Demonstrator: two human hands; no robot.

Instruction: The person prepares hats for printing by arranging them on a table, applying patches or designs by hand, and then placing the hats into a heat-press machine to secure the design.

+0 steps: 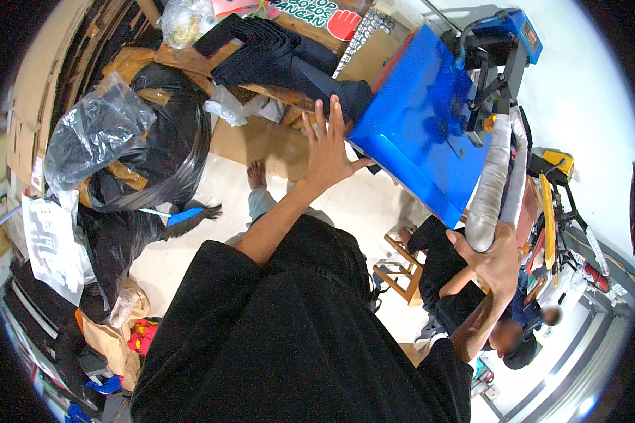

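Note:
A heat press with a wide blue top plate (418,120) fills the upper right of the head view. Its long lever handle (492,180) is wrapped in whitish tape. My right hand (499,261) is closed round the rounded near end of that handle, thumb on the left side. My left hand (326,156) is open, fingers spread and pointing away, beside the plate's left corner, holding nothing. Beyond it, folded black cloth (279,60) lies in a pile on a wooden table (180,60), with part hanging toward the press. Whatever lies under the plate is hidden.
Black plastic sacks (169,134) and a broom with blue trim (185,216) are on the left. A cardboard sheet (261,144) lies on the floor. At lower right, people sit close by, one in a dark cap (521,352), near a wooden stool (402,271). Yellow-and-black equipment (559,166) stands at right.

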